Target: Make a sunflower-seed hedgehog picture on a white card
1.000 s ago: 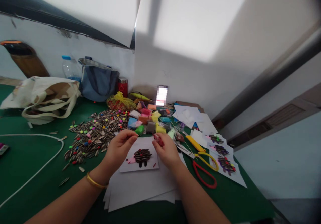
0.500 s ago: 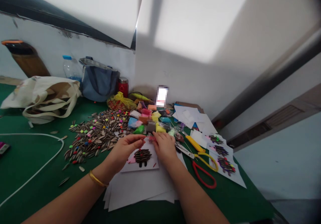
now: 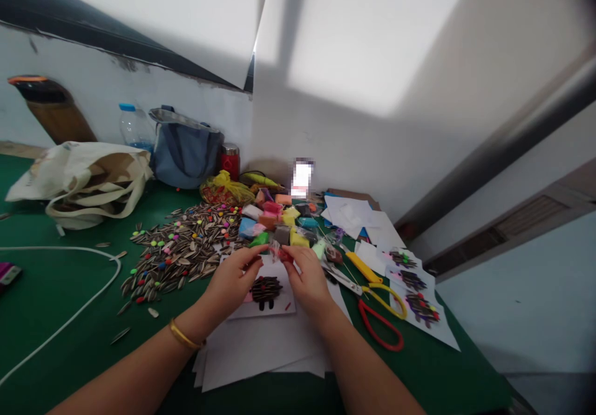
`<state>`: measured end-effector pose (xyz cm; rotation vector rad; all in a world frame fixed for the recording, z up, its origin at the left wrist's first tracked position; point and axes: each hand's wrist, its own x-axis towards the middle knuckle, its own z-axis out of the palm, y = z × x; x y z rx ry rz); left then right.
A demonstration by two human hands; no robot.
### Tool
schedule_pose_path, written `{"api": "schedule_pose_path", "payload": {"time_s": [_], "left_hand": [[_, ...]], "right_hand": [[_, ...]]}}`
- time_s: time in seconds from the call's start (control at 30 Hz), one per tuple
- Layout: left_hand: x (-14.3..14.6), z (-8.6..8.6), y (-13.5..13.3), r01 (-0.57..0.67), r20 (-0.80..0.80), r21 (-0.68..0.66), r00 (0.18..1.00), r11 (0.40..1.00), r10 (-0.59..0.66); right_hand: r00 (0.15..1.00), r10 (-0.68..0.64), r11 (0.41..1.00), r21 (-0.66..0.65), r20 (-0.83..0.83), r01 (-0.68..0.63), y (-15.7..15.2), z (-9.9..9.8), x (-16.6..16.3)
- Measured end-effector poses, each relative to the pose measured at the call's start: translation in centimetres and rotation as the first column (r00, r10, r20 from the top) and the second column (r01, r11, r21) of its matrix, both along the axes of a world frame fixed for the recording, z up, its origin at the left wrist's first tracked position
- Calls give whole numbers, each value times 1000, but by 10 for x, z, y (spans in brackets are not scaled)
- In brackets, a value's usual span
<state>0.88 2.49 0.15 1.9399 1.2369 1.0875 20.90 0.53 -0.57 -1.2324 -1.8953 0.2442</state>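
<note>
My left hand (image 3: 234, 280) and my right hand (image 3: 308, 276) meet above a small white card (image 3: 270, 294) that bears a dark hedgehog shape made of seeds. Between their fingertips both hands pinch a small packet of red clay (image 3: 280, 255) in clear wrap. The card lies on a stack of white paper (image 3: 261, 347). A gold bangle sits on my left wrist. Just beyond my fingers lie several coloured clay blocks (image 3: 279, 226).
A heap of sunflower seeds dotted with coloured clay balls (image 3: 179, 247) spreads to the left. Yellow and red scissors (image 3: 379, 306) and finished seed cards (image 3: 416, 291) lie right. A cloth bag (image 3: 79, 179), blue bag (image 3: 184, 151), bottle (image 3: 133, 126) and white cable (image 3: 69, 316) sit left on the green table.
My right hand carried the red clay packet forward over the card's far edge, and my left hand came across to pinch it too. The camera shifted slightly.
</note>
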Motion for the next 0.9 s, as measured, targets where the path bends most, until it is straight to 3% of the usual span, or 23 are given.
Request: {"api": "schedule_pose_path", "payload": {"time_s": [0.2, 0.5, 0.63, 0.8, 0.9], "left_hand": [[0, -1, -4, 56, -210, 110, 977, 992, -32], [1, -4, -8, 64, -420, 285, 905, 956, 65], [1, -4, -8, 92, -438, 239, 899, 967, 22], [2, -1, -9, 173, -334, 78, 933, 982, -138], [3, -1, -10, 162, -267, 45, 953, 986, -145]], "right_hand": [[1000, 18, 1000, -6, -15, -18, -1, -2, -1], [999, 36, 999, -3, -12, -36, -2, -4, -4], [998, 41, 999, -14, -48, -42, -2, -5, -6], [993, 46, 998, -41, -106, -51, -4, -6, -6], [991, 45, 996, -71, -124, -54, -3, -6, -5]]}}
